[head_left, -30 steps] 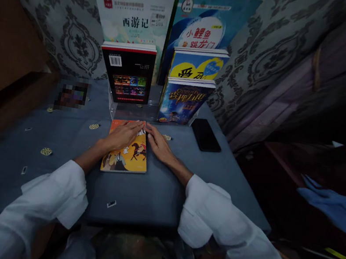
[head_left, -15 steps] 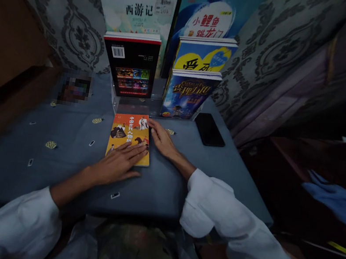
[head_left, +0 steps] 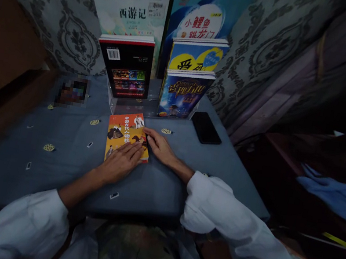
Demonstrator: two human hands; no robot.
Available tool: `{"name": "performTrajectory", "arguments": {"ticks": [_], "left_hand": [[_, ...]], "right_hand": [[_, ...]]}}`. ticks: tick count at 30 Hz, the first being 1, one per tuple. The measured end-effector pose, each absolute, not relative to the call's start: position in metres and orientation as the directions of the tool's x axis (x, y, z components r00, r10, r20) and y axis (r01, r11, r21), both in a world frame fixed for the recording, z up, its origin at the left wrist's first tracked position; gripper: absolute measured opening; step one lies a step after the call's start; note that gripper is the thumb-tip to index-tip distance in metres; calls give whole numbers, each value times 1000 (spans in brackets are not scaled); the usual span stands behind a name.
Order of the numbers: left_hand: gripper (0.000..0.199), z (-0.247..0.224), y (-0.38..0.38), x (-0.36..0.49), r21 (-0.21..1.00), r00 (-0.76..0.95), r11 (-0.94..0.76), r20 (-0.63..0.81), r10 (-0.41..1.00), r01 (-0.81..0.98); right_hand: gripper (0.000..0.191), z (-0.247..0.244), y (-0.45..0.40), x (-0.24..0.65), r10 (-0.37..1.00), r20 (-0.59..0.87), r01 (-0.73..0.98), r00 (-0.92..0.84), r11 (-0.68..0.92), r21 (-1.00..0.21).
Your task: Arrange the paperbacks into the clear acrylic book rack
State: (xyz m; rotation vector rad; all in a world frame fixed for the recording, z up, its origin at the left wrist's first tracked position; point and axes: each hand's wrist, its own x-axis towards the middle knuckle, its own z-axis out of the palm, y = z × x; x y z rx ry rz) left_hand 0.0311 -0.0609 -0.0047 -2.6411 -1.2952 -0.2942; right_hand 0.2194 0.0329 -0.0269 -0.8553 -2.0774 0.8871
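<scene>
- Flat and lightly spread, the left hand (head_left: 120, 161) presses the lower cover of the orange book (head_left: 127, 127); the right hand (head_left: 162, 149) has its fingertips at the book's right edge, though whether they pinch it I cannot tell.
- The orange book lies on the table (head_left: 155, 193), just in front of the clear bookstand (head_left: 130, 107).
- It looks light, with a bendable, perhaps slightly slick paper cover; its right edge, toward the near corner, seems the best hold.
- Compared with a second ago, the left hand is farther from the bookstand, uncovering the title.
</scene>
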Motion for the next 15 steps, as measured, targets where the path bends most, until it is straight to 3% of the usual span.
{"name": "performTrajectory", "arguments": {"ticks": [7, 15], "left_hand": [[38, -2, -61, 31, -52, 572, -583, 279, 771, 811], [39, -5, -62, 32, -46, 594, -604, 261, 761, 795]], "right_hand": [[41, -15, -7, 233, 746, 335, 199, -576, 525, -828], [43, -17, -43, 248, 746, 380, 252, -547, 579, -775]]}}
